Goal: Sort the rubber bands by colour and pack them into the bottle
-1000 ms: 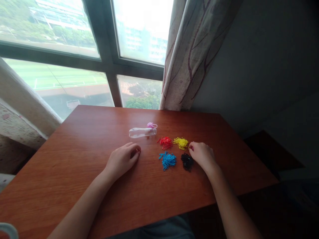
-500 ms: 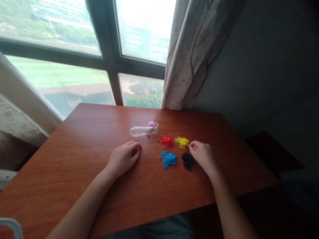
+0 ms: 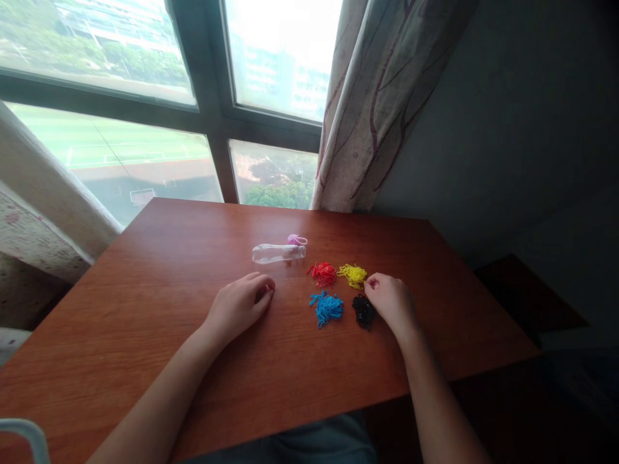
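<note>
My left hand (image 3: pixel 239 303) rests on the wooden table, its fingers curled in toward the thumb; anything inside them is hidden. My right hand (image 3: pixel 391 299) has thumb and forefinger pinched together at the right edge of a pile of yellow rubber bands (image 3: pixel 354 276). What sits in that pinch is too small to make out. Just below lies a pile of black rubber bands (image 3: pixel 363 310), close to the right hand. Red rubber bands (image 3: pixel 324 274) and blue rubber bands (image 3: pixel 327 309) form two more piles between the hands.
A clear bottle (image 3: pixel 275 254) lies on its side behind the piles, with a pink looped cap (image 3: pixel 296 240) beside its mouth. The table (image 3: pixel 145 322) meets a window and a curtain (image 3: pixel 372 109) at the back. A white curved bar (image 3: pixel 29 428) shows at lower left.
My right hand has shifted slightly left, toward the yellow pile. The left hand and the piles stay where they were; the view has tilted very slightly.
</note>
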Motion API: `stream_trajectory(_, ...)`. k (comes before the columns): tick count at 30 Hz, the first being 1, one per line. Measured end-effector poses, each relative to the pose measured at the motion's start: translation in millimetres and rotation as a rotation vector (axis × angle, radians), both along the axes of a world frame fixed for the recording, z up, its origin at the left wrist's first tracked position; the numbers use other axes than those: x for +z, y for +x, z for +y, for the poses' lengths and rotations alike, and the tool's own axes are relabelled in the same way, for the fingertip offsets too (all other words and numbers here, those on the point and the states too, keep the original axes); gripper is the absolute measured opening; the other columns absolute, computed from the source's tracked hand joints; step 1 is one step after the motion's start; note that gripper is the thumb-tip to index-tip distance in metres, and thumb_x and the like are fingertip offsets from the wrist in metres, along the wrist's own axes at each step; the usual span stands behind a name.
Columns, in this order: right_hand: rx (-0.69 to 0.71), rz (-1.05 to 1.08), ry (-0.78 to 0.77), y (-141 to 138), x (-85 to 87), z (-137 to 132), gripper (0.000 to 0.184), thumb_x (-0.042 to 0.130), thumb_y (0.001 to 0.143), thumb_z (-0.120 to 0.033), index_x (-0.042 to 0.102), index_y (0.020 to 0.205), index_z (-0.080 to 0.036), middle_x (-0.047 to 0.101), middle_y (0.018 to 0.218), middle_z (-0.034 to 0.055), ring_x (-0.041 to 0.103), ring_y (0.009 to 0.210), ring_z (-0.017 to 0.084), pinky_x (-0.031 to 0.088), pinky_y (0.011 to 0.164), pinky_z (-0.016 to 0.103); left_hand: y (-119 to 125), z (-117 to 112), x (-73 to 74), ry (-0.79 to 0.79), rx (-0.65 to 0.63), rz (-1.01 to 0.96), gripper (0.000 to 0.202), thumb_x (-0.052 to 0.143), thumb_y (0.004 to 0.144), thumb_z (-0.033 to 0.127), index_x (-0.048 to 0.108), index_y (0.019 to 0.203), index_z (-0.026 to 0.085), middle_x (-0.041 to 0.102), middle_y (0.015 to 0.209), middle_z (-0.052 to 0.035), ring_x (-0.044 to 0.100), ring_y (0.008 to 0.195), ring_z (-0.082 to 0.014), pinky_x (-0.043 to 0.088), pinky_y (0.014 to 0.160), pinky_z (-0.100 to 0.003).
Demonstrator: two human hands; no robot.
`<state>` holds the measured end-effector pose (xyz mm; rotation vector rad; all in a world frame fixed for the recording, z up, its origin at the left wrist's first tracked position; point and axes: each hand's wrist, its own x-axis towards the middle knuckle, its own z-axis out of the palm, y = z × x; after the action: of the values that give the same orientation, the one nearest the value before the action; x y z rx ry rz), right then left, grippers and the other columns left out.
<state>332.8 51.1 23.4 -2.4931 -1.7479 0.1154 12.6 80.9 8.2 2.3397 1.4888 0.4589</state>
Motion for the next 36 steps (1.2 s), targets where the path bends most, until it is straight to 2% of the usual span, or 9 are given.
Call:
stream_trajectory(7, 0.06, 0.029, 0.012, -0.2, -2.3, -0.2, 0.019, 0.055, 0.086, -0.028, 0.074, 0.086, -0.026, 0.074, 0.085, 0.0049, 0.066, 0.08, 0.021, 0.036, 0.061, 0.026, -2.1, -1.8, -0.5, 0.006, 0.002, -0.003, 0.02, 0.045, 0.09, 0.032, 0.063, 0.091, 0.026, 0.069, 0.098, 0.0009, 0.065, 0.084, -0.0184, 0.043, 0.069, -0.027)
stream_trajectory(11, 0.093, 0.052, 0.024, 4.7, 2.6, -5.1, 0.023, 0.051, 0.088, -0.026, 0.075, 0.088, -0.026, 0.074, 0.085, 0.004, 0.067, 0.08, 0.02, 0.039, 0.064, 0.026, -2.3, -1.3, -1.2, 0.013, -0.004, -0.003, 0.021, 0.044, 0.091, 0.033, 0.063, 0.091, 0.026, 0.069, 0.098, 0.0002, 0.065, 0.083, -0.0182, 0.043, 0.069, -0.026)
stream_trajectory(19, 0.201, 0.12, -0.012, 11.2, 8.9, -14.1, 0.027, 0.053, 0.084, -0.018, 0.077, 0.092, -0.028, 0.076, 0.091, 0.0015, 0.069, 0.088, 0.019, 0.045, 0.077, 0.025, -1.5, -1.5, -0.7, 0.016, 0.002, -0.017, 0.02, 0.045, 0.089, 0.033, 0.064, 0.091, 0.026, 0.07, 0.097, 0.0002, 0.065, 0.081, -0.0181, 0.044, 0.068, -0.026)
stream_trajectory(36, 0.202, 0.094, -0.02, 8.2, 0.6, -6.5, 0.03, 0.054, 0.084, -0.018, 0.077, 0.101, -0.028, 0.076, 0.099, 0.0026, 0.068, 0.093, 0.021, 0.047, 0.082, 0.028, -0.8, -1.9, 0.5, 0.02, 0.002, -0.022, 0.019, 0.046, 0.089, 0.033, 0.064, 0.09, 0.026, 0.07, 0.097, -0.0003, 0.065, 0.081, -0.0185, 0.044, 0.067, -0.026)
